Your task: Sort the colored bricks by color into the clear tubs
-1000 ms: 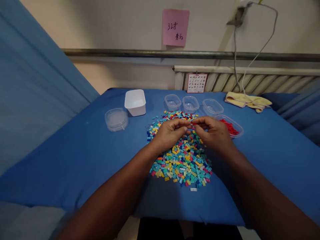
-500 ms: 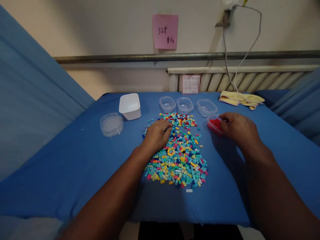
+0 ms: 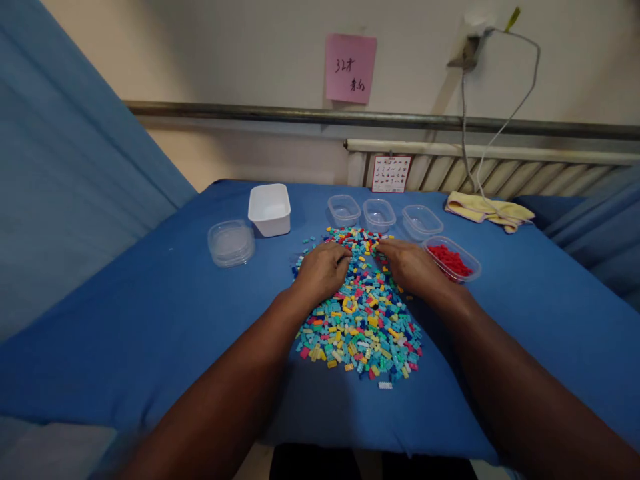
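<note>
A heap of small coloured bricks (image 3: pixel 363 320) lies on the blue table (image 3: pixel 150 313). My left hand (image 3: pixel 323 270) rests on the heap's far left part, fingers curled down into the bricks. My right hand (image 3: pixel 407 263) lies on the heap's far right part, fingers reaching toward the middle and bent onto the bricks. What either hand holds is hidden under the fingers. A clear tub of red bricks (image 3: pixel 453 260) stands just right of my right hand.
Three empty clear tubs (image 3: pixel 379 215) stand in a row behind the heap. A white tub (image 3: pixel 270 209) and a stack of clear lids (image 3: pixel 231 243) sit at the back left. A yellow cloth (image 3: pixel 487 210) lies at the back right. A blue curtain hangs at left.
My right hand has come back from the tub of red bricks to the heap. My left hand has stayed on the heap's far left part.
</note>
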The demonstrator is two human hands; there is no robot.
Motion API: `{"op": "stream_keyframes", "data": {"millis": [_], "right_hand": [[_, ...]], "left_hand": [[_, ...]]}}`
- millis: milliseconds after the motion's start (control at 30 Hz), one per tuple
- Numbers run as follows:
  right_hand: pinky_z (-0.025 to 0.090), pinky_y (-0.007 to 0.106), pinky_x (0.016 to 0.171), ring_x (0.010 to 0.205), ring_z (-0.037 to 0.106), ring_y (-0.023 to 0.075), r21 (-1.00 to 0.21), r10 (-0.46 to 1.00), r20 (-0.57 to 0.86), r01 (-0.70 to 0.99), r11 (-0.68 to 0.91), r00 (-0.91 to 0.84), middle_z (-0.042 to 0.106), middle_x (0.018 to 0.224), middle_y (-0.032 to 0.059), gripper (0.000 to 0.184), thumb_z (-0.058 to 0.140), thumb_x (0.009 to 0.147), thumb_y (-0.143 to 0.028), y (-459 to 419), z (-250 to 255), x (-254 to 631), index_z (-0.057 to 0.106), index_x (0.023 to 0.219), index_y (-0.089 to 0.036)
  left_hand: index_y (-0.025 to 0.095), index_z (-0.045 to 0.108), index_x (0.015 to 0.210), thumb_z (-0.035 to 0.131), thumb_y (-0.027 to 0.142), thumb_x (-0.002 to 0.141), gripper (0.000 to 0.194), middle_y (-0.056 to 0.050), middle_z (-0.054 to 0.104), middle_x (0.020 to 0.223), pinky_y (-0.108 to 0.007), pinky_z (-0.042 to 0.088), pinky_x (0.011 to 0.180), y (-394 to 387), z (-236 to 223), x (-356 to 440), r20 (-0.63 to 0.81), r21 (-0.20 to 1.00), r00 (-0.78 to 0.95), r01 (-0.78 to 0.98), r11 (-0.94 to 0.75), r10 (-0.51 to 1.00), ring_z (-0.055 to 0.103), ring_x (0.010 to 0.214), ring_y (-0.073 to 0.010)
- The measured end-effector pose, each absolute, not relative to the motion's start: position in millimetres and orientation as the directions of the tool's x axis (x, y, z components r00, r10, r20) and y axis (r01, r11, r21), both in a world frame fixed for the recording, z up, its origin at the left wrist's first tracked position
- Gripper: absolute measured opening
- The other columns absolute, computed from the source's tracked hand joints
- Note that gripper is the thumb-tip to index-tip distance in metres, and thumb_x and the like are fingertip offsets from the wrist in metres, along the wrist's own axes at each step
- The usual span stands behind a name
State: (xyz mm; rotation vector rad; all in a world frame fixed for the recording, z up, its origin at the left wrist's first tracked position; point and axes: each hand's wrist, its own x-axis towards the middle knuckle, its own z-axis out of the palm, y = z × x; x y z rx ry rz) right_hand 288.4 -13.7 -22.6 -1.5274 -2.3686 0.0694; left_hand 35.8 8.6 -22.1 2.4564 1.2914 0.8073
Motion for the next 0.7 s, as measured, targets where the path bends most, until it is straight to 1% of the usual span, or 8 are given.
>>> {"op": "stream_keyframes", "data": {"millis": [67,167,267,367,467,567,633,700], "right_hand": [[0.052,0.039,0.114,0.133,0.069,0.0287,-0.217,0.886,0.203,0.863,0.457,-0.418,0.073,0.147,0.0138,0.047,0.050,0.099,-0.009,-18.3,-21.5,291.1,0.076,0.137,-0.018],[0.057,0.040,0.104,0.122,0.075,0.0312,-0.220,0.922,0.247,0.910,0.352,-0.297,0.080,0.134,0.0116,0.045,0.052,0.099,-0.013,-28.2,-18.7,298.4,0.077,0.135,-0.023],[0.055,0.042,0.104,0.124,0.073,0.0340,-0.219,0.938,0.287,0.941,0.259,-0.192,0.078,0.137,0.0156,0.047,0.050,0.099,-0.011,-34.1,-18.2,301.9,0.075,0.138,-0.018],[0.055,0.041,0.099,0.119,0.075,0.0350,-0.216,0.956,0.243,0.951,0.220,-0.166,0.078,0.132,0.0187,0.046,0.049,0.098,-0.010,-37.2,-18.6,300.3,0.075,0.136,-0.015],[0.056,0.039,0.090,0.107,0.077,0.0336,-0.220,0.966,0.220,0.958,0.186,-0.137,0.082,0.123,0.0169,0.041,0.050,0.099,-0.014,-40.4,-17.5,299.8,0.077,0.130,-0.017],[0.054,0.036,0.084,0.098,0.078,0.0303,-0.215,0.967,0.233,0.964,0.154,-0.103,0.084,0.112,0.0141,0.038,0.049,0.103,-0.018,-42.9,-17.1,304.2,0.077,0.129,-0.019],[0.054,0.035,0.082,0.097,0.078,0.0296,-0.215,0.965,0.242,0.965,0.150,-0.096,0.084,0.110,0.0137,0.038,0.048,0.105,-0.021,-43.7,-18.0,307.7,0.077,0.129,-0.019],[0.054,0.036,0.084,0.102,0.077,0.0303,-0.224,0.961,0.241,0.956,0.189,-0.134,0.083,0.114,0.0134,0.037,0.049,0.105,-0.024,-44.3,-19.2,309.6,0.079,0.127,-0.020]], "left_hand": [[0.021,0.079,0.105,0.057,0.024,0.103,0.023,-0.009,0.081,0.115,-0.044,0.056,0.106,8.0,-22.0,36.6,0.353,0.453,0.461,0.677,-0.580,0.814,0.073,0.114,-0.0271],[0.022,0.079,0.102,0.057,0.023,0.103,0.023,-0.009,0.081,0.114,-0.043,0.056,0.104,7.7,-22.1,37.2,0.338,0.452,0.469,0.680,-0.578,0.816,0.073,0.113,-0.0273],[0.022,0.079,0.102,0.057,0.022,0.102,0.022,-0.009,0.081,0.114,-0.043,0.056,0.104,7.6,-22.4,37.3,0.335,0.459,0.464,0.679,-0.572,0.820,0.073,0.113,-0.0274],[0.022,0.079,0.103,0.057,0.022,0.103,0.023,-0.009,0.081,0.115,-0.043,0.055,0.104,7.4,-22.5,37.5,0.340,0.461,0.458,0.680,-0.570,0.821,0.073,0.113,-0.0275],[0.021,0.079,0.102,0.056,0.022,0.103,0.023,-0.009,0.081,0.114,-0.043,0.056,0.103,7.7,-22.5,37.6,0.341,0.457,0.466,0.677,-0.577,0.817,0.073,0.113,-0.0279],[0.022,0.079,0.099,0.057,0.023,0.103,0.022,-0.009,0.081,0.111,-0.042,0.056,0.100,8.4,-22.7,37.6,0.335,0.449,0.476,0.678,-0.582,0.813,0.073,0.110,-0.0277],[0.023,0.079,0.097,0.058,0.023,0.102,0.022,-0.008,0.080,0.109,-0.041,0.056,0.099,8.7,-22.8,37.5,0.335,0.445,0.478,0.679,-0.584,0.812,0.073,0.108,-0.0271],[0.023,0.079,0.095,0.058,0.022,0.102,0.022,-0.008,0.080,0.106,-0.040,0.055,0.098,8.7,-22.5,37.3,0.337,0.442,0.482,0.677,-0.588,0.809,0.072,0.105,-0.0264]]}}
